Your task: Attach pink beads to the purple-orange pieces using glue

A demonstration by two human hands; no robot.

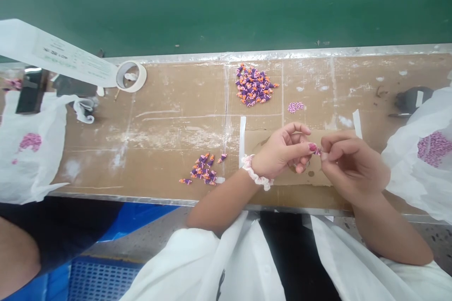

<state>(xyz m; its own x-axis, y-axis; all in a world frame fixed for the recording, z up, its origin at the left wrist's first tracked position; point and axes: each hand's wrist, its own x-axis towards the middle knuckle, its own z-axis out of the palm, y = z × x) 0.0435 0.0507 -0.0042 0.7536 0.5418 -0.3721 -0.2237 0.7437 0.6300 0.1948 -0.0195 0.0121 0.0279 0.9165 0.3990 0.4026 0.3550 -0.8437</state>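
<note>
My left hand (287, 150) pinches a small pink-and-purple piece (317, 152) between thumb and forefinger, likely to steady it; my right hand's (353, 162) thumb and forefinger bunch at its right end, though I can't tell whether they grip it. Beneath my fingers lies a cardboard sheet (257, 138), tape on both sides presumably stopping it sliding. Just beyond my fingertips sit loose pink bits (295, 107), probably for easy reach. Farther out are a big pile of purple-and-orange figures (254, 85) and, well left, a smaller cluster (204, 170), perhaps kept separate.
</note>
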